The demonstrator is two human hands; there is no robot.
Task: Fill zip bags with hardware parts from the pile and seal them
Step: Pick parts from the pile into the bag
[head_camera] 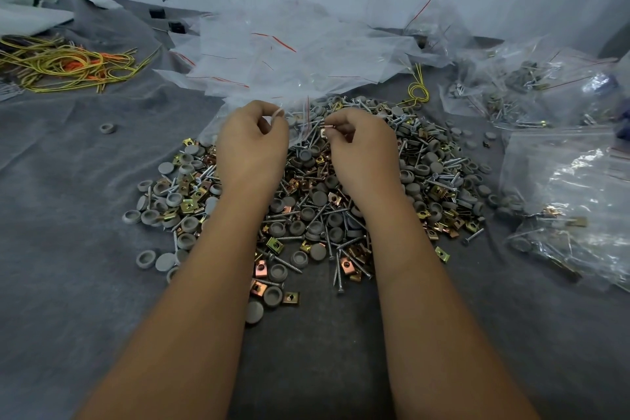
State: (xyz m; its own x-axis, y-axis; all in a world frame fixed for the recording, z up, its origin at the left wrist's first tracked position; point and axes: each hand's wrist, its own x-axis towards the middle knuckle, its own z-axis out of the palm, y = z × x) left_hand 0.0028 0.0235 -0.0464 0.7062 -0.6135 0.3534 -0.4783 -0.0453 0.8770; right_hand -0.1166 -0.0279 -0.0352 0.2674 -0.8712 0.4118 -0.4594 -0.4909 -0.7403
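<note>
Head view looks down on a desk (68, 249) draped in soft, wrinkled grey fabric. At its middle lies a wide pile of hardware parts (317, 211): round matte grey caps, some dished, slim silvery threaded screws, and small square clips in brassy and coppery metal. Both bare forearms reach over the pile. Left hand (252, 143) has its fingers curled, pinching the thin edge of a clear, crinkly zip bag (300, 119) held just above the pile's far side. Right hand (361, 143), fingers also curled, pinches a small coppery clip (325, 129) at the bag's mouth. Beyond them a loose heap of empty zip bags (289, 48), glossy with red seal lines, is spread. Filled bags (566, 187) holding similar parts sit at the right. Yellow and orange cords (68, 65) lie tangled at far left.
</note>
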